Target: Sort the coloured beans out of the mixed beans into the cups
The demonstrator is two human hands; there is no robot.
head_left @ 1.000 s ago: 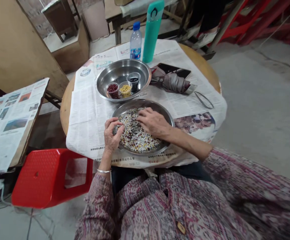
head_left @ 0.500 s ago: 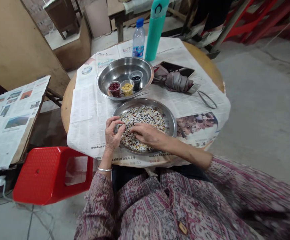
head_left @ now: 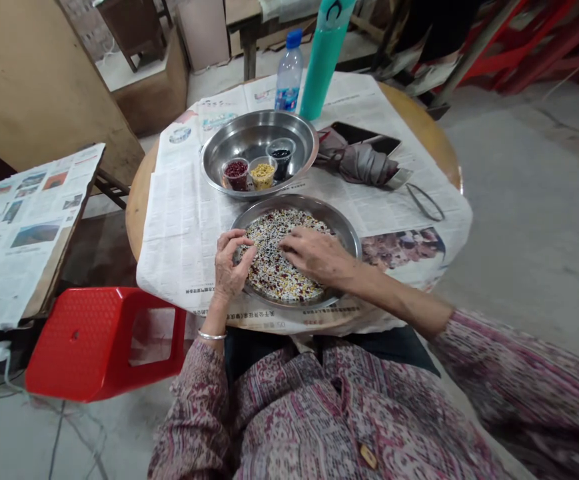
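Observation:
A shallow steel tray (head_left: 350, 235) holds a spread of white grains mixed with red, yellow and black beans (head_left: 289, 280). At its left rim rests my left hand (head_left: 232, 263), the fingers curved and the thumb a little apart from them, with nothing visible between. Over the middle of the mix, my right hand (head_left: 319, 255) has its fingers drawn together and pointing down at the grains; whatever they hold, if anything, is hidden. Behind the tray, a deeper steel basin (head_left: 239, 143) contains cups of red beans (head_left: 236, 175), yellow beans (head_left: 262, 176) and black beans (head_left: 281, 160).
Newspaper covers the round table (head_left: 169, 220). A water bottle (head_left: 289, 73), a tall teal bottle (head_left: 325, 67), a folded umbrella (head_left: 364, 160) and a dark phone (head_left: 386, 142) stand or lie at the back. A red stool (head_left: 84, 340) is on my left.
My right hand has moved right and slightly up over the mix, away from my left hand, which stays at the rim. The whole view has shifted slightly.

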